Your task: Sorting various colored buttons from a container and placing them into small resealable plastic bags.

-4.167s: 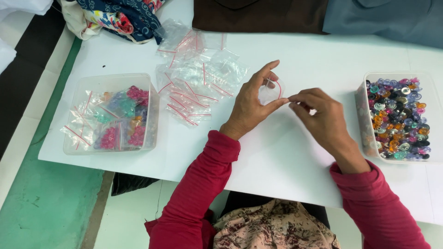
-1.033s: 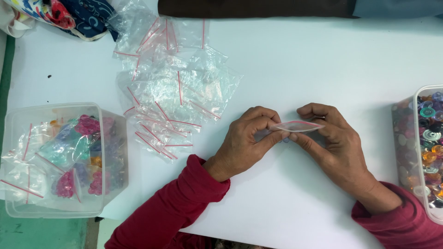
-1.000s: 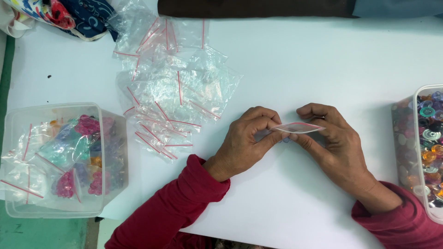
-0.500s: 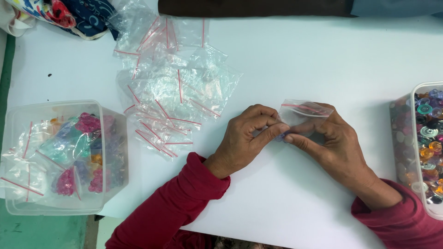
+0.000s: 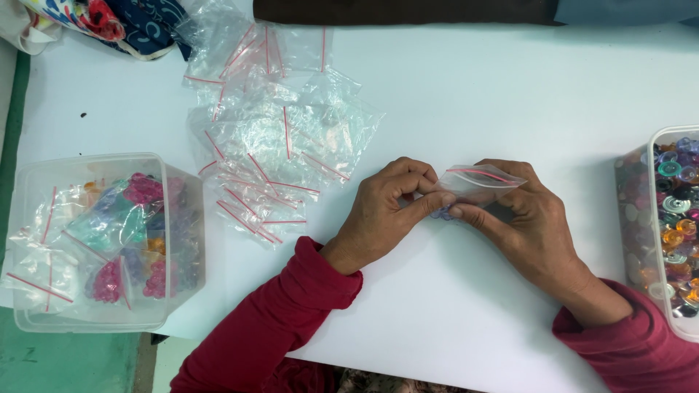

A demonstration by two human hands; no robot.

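Between both hands: small clear zip bag (image 5: 480, 183), pinched by L hand (image 5: 389, 211) & R hand (image 5: 520, 218) fingertips.

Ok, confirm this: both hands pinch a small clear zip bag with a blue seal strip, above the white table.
Not quite. The head view shows the small zip bag has a red seal strip, not blue. The left hand and right hand do pinch it above the white table.

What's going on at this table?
A person in red sleeves holds a small clear zip bag between the left hand and right hand, pinching it above the white table. Empty bags lie heaped beyond; a tub of filled bags sits left, a tub of colourful buttons right.
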